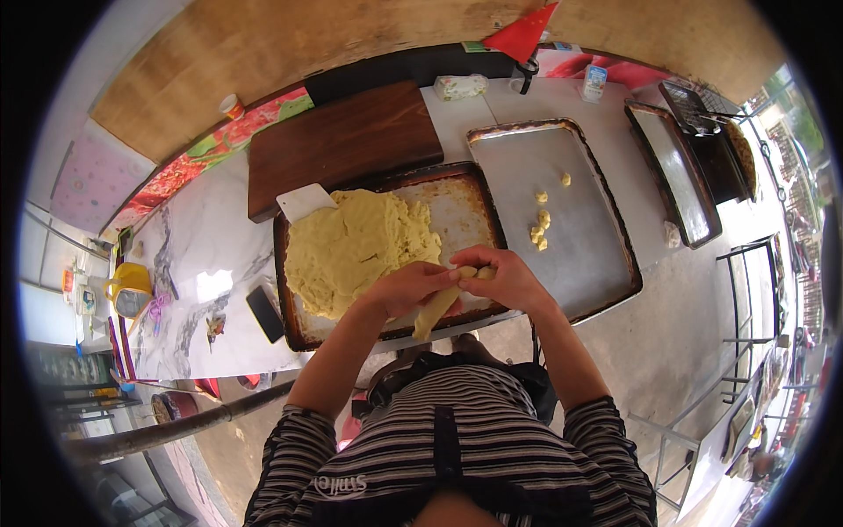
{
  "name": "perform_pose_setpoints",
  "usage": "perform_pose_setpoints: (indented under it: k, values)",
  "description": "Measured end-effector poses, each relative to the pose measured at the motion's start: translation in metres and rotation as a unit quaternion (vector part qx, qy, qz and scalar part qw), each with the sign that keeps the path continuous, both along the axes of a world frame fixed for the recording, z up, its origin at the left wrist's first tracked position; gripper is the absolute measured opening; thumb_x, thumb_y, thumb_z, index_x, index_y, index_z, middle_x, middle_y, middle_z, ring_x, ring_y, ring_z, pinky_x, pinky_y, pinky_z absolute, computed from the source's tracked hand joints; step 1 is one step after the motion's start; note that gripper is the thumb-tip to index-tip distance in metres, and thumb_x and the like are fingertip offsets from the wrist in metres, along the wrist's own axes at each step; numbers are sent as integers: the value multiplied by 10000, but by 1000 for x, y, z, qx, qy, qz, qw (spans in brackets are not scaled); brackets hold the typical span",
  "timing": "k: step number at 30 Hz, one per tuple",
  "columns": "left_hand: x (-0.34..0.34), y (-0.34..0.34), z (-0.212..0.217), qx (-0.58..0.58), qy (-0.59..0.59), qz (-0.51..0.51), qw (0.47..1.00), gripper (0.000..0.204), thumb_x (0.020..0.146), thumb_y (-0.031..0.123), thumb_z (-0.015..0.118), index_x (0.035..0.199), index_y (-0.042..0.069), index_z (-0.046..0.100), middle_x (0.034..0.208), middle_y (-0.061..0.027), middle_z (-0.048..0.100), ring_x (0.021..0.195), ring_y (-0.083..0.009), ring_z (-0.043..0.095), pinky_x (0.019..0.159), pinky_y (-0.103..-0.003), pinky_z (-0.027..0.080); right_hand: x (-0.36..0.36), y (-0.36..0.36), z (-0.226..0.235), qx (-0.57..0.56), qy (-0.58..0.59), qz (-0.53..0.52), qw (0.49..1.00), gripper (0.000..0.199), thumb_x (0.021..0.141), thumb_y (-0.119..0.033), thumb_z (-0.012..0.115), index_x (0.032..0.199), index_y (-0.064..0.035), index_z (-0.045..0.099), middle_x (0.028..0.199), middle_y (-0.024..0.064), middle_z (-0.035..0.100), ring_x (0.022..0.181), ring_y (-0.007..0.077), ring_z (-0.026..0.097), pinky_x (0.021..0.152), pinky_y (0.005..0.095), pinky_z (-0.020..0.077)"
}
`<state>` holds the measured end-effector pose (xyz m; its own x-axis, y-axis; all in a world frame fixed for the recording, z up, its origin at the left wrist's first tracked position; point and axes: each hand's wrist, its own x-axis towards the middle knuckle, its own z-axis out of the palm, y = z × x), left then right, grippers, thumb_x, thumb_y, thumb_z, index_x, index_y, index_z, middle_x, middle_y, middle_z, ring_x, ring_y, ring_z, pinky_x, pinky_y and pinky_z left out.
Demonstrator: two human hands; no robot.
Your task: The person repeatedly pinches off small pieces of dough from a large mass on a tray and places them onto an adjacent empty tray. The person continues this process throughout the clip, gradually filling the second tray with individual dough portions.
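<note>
Our surface (180,312) carries a grey tray (593,250) and a browned tray (461,204) bearing a dough mound (356,250). Over that tray's edge, our left grip (413,288) and right grip (499,274) close around a dough strip (432,316); lumps (543,219) dot the grey tray.

Bright daylight — glare on tabletop (213,285) — edges bowed.

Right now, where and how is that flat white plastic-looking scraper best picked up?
I'd pinch the flat white plastic-looking scraper by its left edge, coming from above left: that end seems to stick out past the pale yellow mound of dough, while its right end meets it.
</note>
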<state>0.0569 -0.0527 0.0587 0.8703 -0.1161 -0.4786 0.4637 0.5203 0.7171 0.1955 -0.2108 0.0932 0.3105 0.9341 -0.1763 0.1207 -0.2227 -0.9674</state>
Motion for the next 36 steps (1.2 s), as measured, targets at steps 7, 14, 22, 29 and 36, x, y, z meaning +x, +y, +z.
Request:
perform_pose_setpoints:
  k: [7,14,22,29,36]
  values:
    - [-1,-11,-13,56,1,68,996,290,949,306,541,912,28,619,773,-39,573,693,-127,518,636,-266,417,9,-4,-15,22,-41,-41,998,195,797,-143,686,958,-45,636,871,12,642,792,91,583,731,250,486]
    - [-1,-6,-3,-92,-36,112,989,337,935,183,545,1193,-33,541,966,-72,577,842,-147,539,746,-275,458,7,-6,-24,-38,99,-102,989,183,836,-149,650,975,-33,620,848,13,622,779,86,570,715,244,476]
    - [6,-11,-2,-73,-27,73,994,390,948,111,505,1297,-53,452,1092,-113,587,947,-186,574,852,-311,486,10,-8,-24,-12,10,-25,1000,325,828,-111,653,1128,-36,551,858,20,619,771,84,563,669,241,471]
    - [3,-9,5,-103,-84,162,978,494,939,64,500,1406,4,351,1249,-181,548,1078,-242,560,929,-346,482,10,-8,-34,37,71,-102,992,446,792,-112,718,1182,-22,521,910,42,625,796,93,579,698,246,482]
    - [4,-12,-3,-10,3,65,998,338,936,240,579,1178,6,546,1013,-104,615,885,-155,599,784,-266,496,3,-7,-15,-1,-10,-27,1000,338,804,-155,697,1106,-32,609,991,49,655,844,109,600,779,262,490]
